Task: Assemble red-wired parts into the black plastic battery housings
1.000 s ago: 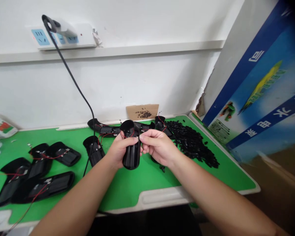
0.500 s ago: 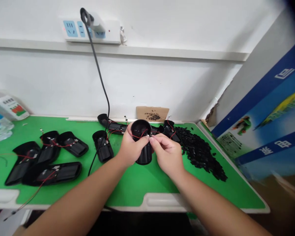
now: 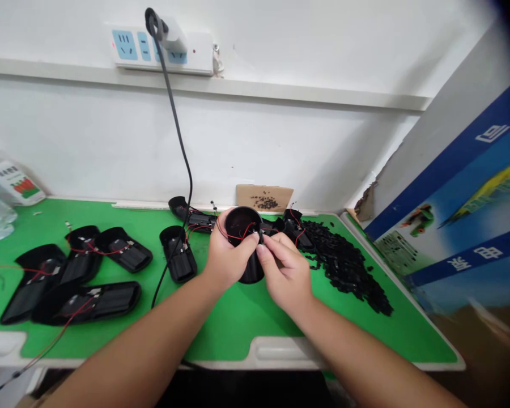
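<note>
My left hand (image 3: 227, 249) is closed around a black plastic housing (image 3: 251, 269) with a round, hollow head, held up over the table. Red wires (image 3: 247, 231) run across its opening. My left thumb presses on its near rim. At that rim, my right hand (image 3: 287, 266) pinches a small black piece (image 3: 261, 237) between thumb and index finger; its exact shape is mostly hidden by the fingertips. Similar wired black housings lie around, one (image 3: 178, 255) just left of my left hand and another (image 3: 298, 229) behind my right hand.
Several wired housings (image 3: 125, 249) lie at the left of the green table (image 3: 221, 340). A heap of small black plastic pieces (image 3: 348, 266) spreads at the right. Tiny dark parts lie on a cardboard piece (image 3: 266, 195). A black cable (image 3: 174, 113) hangs from the power strip (image 3: 204, 54).
The small black piece now shows at the housing's rim between my right fingertips, where a pale bit showed before. My right hand has shifted slightly left and down; the left still holds the housing.
</note>
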`<state>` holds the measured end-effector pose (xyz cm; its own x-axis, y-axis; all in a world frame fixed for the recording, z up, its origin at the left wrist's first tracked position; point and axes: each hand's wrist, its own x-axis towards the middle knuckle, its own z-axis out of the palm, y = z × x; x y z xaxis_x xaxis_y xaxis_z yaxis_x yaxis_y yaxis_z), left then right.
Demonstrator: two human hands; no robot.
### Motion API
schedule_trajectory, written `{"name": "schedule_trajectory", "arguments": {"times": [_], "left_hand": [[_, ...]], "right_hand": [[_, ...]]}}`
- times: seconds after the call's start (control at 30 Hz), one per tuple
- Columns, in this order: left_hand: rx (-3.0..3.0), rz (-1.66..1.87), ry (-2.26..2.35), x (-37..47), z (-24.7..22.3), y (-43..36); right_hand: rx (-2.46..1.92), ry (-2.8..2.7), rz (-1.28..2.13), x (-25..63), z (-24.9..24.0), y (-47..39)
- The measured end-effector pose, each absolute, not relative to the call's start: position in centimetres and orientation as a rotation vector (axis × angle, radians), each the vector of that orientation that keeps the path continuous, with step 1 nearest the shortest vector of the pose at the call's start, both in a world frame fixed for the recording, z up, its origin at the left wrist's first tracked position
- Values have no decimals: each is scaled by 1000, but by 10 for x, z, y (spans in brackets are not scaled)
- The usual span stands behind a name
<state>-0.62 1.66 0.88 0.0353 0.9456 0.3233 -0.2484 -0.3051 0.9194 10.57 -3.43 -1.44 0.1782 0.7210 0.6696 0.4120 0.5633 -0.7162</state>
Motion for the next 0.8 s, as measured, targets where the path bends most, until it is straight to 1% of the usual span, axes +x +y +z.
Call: {"name": "schedule_trajectory", "arguments": {"times": [0.2,0.47,0.8], "left_hand": [[1296,1455,786,-5,9,16],[1119,1337,707,-3,10,17],[1203,1316,671,-4,12,17]], "right_hand": [[-1028,-1592,156,111,-11,-34],[-1028,-1666,66,120,-8,-34],[-956,-1692,-34,119,-5,-33]]}}
